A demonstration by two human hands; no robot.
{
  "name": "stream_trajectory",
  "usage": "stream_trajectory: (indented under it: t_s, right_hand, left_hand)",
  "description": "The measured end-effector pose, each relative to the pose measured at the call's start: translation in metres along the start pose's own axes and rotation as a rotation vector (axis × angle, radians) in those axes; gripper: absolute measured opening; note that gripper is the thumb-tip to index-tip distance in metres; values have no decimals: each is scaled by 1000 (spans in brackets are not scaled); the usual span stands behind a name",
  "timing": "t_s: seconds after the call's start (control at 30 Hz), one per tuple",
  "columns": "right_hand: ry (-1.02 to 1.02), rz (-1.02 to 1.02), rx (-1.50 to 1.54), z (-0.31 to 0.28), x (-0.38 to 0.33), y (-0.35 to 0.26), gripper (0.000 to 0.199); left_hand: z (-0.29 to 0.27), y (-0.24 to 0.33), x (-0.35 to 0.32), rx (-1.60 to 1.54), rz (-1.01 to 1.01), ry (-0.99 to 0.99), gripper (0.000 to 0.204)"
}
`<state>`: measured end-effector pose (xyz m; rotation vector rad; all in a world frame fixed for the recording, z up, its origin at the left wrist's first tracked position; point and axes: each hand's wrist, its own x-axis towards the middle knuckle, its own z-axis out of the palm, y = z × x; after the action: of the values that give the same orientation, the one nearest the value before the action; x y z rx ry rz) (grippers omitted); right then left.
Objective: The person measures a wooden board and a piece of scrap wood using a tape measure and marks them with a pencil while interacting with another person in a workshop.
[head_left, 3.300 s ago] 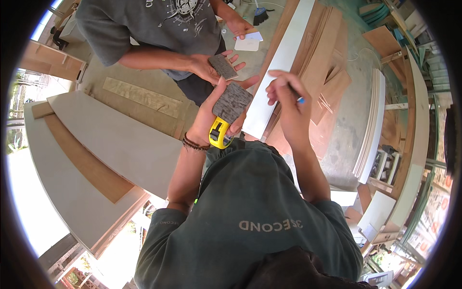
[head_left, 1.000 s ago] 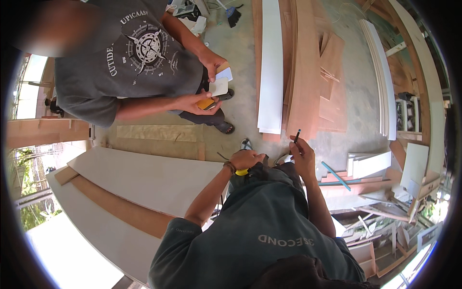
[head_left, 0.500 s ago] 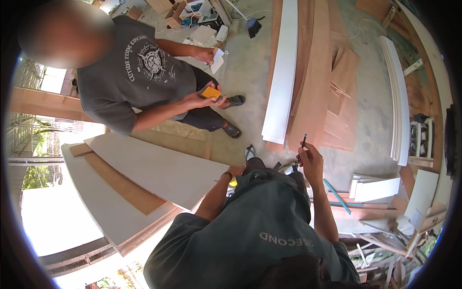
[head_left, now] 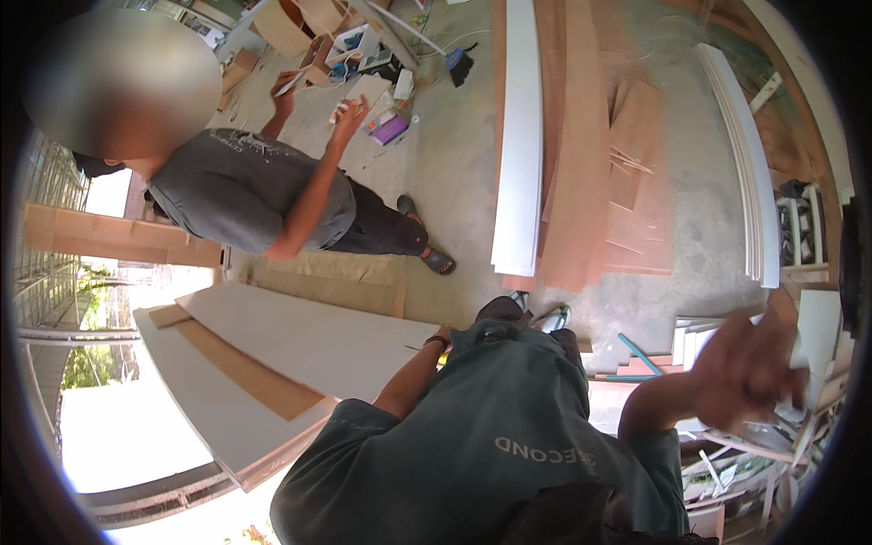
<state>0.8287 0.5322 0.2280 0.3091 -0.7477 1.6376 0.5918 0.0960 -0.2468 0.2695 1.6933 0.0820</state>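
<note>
Our right hand (head_left: 740, 368) is raised and blurred at the right, fingers spread loosely; we cannot tell whether it holds anything. Our left hand (head_left: 442, 343) sits low at the white panel (head_left: 309, 341), its grip hidden. Panels and boards (head_left: 572, 136) lie unassembled; we judge most work remains.

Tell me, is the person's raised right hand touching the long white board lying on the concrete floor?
Apart. The head view shows the right hand raised at the right edge, blurred, with bare floor between it and the long white board.

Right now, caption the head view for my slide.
Right hand reaches toward stacked white boards; left hand low by a pale panel.
</note>
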Motion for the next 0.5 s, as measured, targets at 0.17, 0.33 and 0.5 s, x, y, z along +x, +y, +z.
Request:
stream_trajectory:
  t_s: [0.17,0.33,0.5]
  right_hand:
    - [-357,-165,34,60,18,-18,13]
    - [-107,476,-218,86,-5,-52,19]
    - [-388,147,-176,145,41,4,15]
  left_hand:
    - [-42,42,40,278,35,323,69]
    - [-30,82,25,158,59,246,70]
    - [-52,79,26,112,318,256,68]
